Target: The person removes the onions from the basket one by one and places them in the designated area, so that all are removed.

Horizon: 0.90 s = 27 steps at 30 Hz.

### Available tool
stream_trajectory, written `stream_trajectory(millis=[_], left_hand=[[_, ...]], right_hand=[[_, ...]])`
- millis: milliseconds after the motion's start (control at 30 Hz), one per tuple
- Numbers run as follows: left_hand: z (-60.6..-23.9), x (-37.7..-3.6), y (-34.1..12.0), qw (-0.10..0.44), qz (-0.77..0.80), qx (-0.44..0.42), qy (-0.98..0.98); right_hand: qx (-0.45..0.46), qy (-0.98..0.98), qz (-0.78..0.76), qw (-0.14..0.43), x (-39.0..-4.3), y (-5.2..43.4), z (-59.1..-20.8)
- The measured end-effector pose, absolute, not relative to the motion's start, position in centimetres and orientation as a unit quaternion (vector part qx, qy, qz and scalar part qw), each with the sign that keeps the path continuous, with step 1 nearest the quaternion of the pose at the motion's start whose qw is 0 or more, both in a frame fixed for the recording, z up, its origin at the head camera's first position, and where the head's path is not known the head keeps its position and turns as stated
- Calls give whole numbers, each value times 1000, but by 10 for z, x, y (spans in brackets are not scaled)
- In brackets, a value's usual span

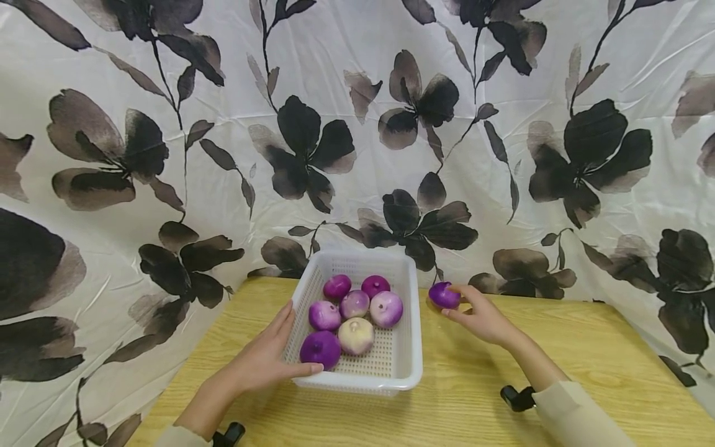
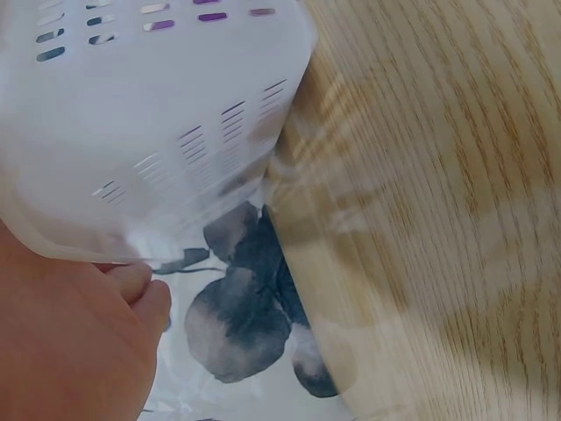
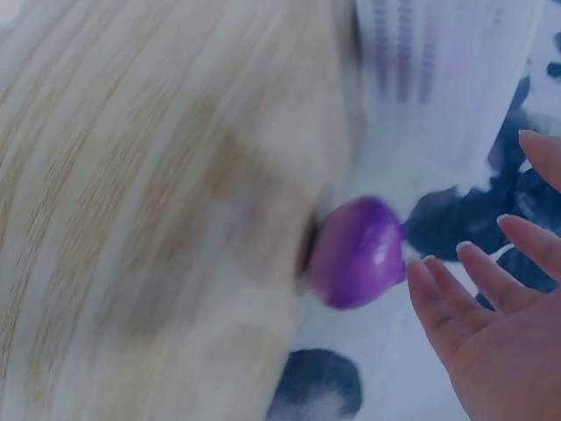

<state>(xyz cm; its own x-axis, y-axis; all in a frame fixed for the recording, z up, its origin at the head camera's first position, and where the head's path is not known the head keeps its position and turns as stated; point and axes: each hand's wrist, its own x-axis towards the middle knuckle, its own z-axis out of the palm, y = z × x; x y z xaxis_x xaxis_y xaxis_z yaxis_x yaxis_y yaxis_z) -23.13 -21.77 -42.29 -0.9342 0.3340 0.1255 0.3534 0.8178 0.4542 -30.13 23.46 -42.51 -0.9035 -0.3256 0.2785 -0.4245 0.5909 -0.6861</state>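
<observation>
A white plastic basket stands on the table with several purple and whitish onions in it. My left hand grips the basket's near left corner, thumb over the rim and fingers along the outer side. In the left wrist view, that hand is at the rim with its fingers bent. Right of the basket, a purple onion rests near the table's far edge. My right hand is beside this onion, fingers over and next to it. The right wrist view shows spread fingers, one fingertip right at the onion.
The wooden table has its far edge just behind the basket and the single onion. A white cloth with dark flowers hangs behind and on both sides. Black straps with small mounts are on both wrists.
</observation>
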Motion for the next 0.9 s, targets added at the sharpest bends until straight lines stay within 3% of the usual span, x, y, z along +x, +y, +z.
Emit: stream_trajectory(millis=[533,900], left_hand=[[-422,-233,-219,20,-237,-178,-955],[-424,-234,-218,17,-239,-178,-954]], right_hand=[[309,-870,376,78,-272,195,-406],[366,-855,365,45,-254,163,-393]])
